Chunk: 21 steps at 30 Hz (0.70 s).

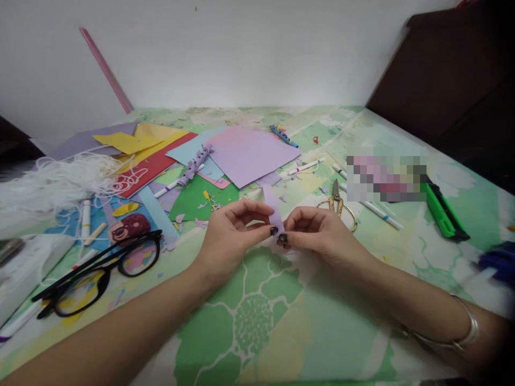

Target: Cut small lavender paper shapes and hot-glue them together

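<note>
A narrow strip of light purple paper [276,213] stands up between my two hands at the middle of the table. My left hand [237,228] pinches it from the left, thumb on the near side. From the right, the thumb and finger of my right hand [316,230] press on its lower end. Just behind my right hand lie gold-handled scissors [336,202], blades pointing away and partly hidden by the hand. A green sheet of paper [209,201] with small scraps on it lies beyond my left hand.
Coloured paper sheets [253,153] spread across the back. Black glasses [108,268], a tangle of white string [68,179] and a white power strip [36,273] are at left. Several white markers [378,212] and a green cutter knife [442,212] lie at right.
</note>
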Each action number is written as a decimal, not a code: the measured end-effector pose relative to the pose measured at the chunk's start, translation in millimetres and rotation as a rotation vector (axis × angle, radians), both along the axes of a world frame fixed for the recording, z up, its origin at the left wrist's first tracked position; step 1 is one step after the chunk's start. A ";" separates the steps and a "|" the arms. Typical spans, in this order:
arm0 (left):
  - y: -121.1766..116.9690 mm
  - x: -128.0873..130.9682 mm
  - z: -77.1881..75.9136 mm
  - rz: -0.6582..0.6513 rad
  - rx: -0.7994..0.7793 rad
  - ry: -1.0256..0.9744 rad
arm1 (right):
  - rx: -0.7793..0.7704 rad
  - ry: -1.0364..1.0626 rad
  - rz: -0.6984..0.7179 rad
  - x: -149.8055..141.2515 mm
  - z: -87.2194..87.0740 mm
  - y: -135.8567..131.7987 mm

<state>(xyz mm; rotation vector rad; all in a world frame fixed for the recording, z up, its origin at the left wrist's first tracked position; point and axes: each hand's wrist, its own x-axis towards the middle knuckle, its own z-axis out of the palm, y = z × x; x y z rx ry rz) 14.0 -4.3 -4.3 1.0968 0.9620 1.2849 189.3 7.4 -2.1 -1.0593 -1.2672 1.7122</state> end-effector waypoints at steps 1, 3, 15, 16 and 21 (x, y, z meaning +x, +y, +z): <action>0.2 -0.2 -0.4 0.000 0.001 -0.001 | -0.006 0.014 0.000 -0.1 0.2 -0.3; 0.4 -0.5 -1.2 -0.003 0.003 -0.005 | -0.004 0.024 0.000 -0.5 0.6 -0.8; 0.6 -0.5 -2.8 -0.010 -0.010 -0.002 | 0.051 -0.023 -0.003 -1.5 -0.1 -0.2; 0.8 -0.5 -2.6 -0.008 -0.011 0.002 | 0.052 -0.020 -0.003 -1.5 -0.2 -0.2; 1.0 0.7 -0.7 0.001 -0.017 0.007 | 0.048 -0.007 -0.008 -1.5 -1.9 0.5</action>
